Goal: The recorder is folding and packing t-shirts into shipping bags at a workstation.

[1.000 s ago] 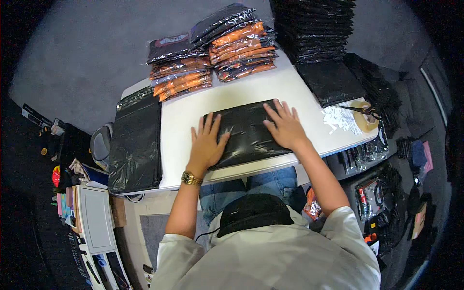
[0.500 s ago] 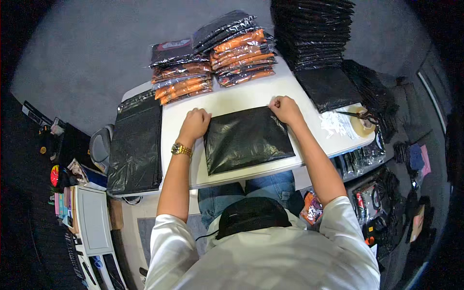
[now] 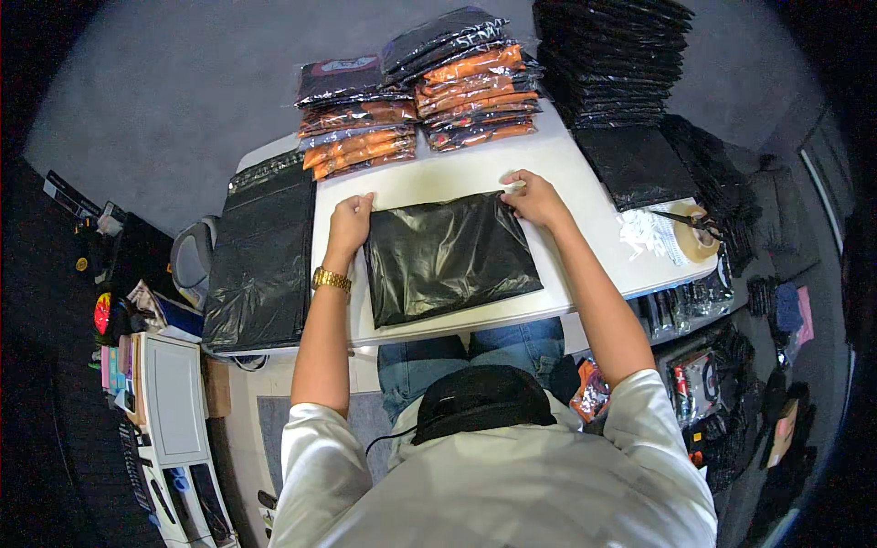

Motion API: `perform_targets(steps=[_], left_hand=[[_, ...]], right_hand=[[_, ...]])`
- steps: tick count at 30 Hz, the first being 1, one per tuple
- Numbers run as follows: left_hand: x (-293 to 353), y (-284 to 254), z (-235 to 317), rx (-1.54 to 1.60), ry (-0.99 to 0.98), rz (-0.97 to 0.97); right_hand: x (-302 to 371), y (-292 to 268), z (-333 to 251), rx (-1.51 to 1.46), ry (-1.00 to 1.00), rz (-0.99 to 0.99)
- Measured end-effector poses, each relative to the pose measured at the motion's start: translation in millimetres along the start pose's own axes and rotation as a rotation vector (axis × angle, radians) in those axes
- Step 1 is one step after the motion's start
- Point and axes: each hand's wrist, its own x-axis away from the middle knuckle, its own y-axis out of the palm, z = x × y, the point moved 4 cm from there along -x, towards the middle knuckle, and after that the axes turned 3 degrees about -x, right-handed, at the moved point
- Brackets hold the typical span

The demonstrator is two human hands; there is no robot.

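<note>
A shiny black plastic mailing bag (image 3: 452, 260) lies flat on the white table in front of me, its surface creased. My left hand (image 3: 350, 224), with a gold watch on the wrist, is closed at the bag's upper left corner. At the upper right corner, my right hand (image 3: 537, 201) pinches the edge between thumb and fingers. Something small and pale shows by the right fingertips, too small to make out.
Packaged orange and black garments (image 3: 361, 151) are piled along the far edge. Flat black bags (image 3: 260, 265) lie at left. A tall stack of black packages (image 3: 626, 64) rises far right. Scissors (image 3: 690, 219) rest on a tape roll (image 3: 699, 242) beside white paper slips (image 3: 647, 233).
The bag and my left hand have shifted left over the table. My right hand has moved slightly up and left, its fingers a little more raised. The view has swung slightly.
</note>
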Motion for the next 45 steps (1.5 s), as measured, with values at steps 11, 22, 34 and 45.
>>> perform_targets(steps=[11, 22, 34, 45], left_hand=[[118.4, -17.3, 61.1, -0.095, -0.126, 0.02], [155.0, -18.3, 73.9, -0.2, -0.073, 0.086], [163.4, -28.9, 73.3, -0.356, -0.043, 0.087], [176.0, -35.7, 72.6, -0.534, -0.012, 0.111]], right_hand=[[97.2, -8.7, -30.3, 0.438, -0.013, 0.158], [115.8, 6.5, -28.3, 0.46, -0.169, 0.244], [137.3, -1.1, -31.9, 0.444, -0.192, 0.324], [153.1, -4.1, -24.6, 0.518, -0.179, 0.285]])
